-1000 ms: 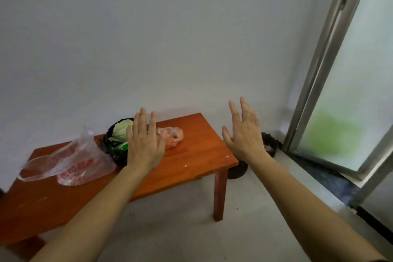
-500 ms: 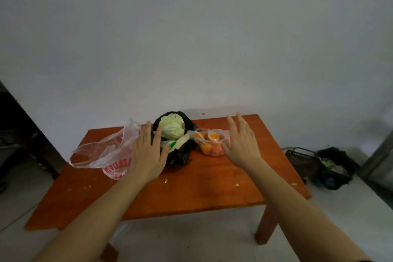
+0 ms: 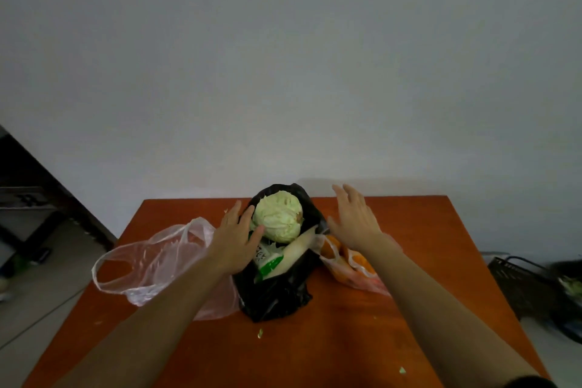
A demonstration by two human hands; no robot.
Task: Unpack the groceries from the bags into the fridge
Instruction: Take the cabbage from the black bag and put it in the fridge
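Three thin plastic bags are grouped on a smooth orange-brown wooden worktop [image 3: 346,340] against a plain pale wall [image 3: 283,72]: a crumpled clear bag [image 3: 151,264] at left, a glossy black bag [image 3: 277,296] in the middle and a bag of oranges [image 3: 352,264] at right. A round, pale green cabbage [image 3: 278,217] is seated in the black bag's open mouth. The left hand [image 3: 234,239] and right hand [image 3: 354,220] are held apart with fingers straight, flanking the cabbage.
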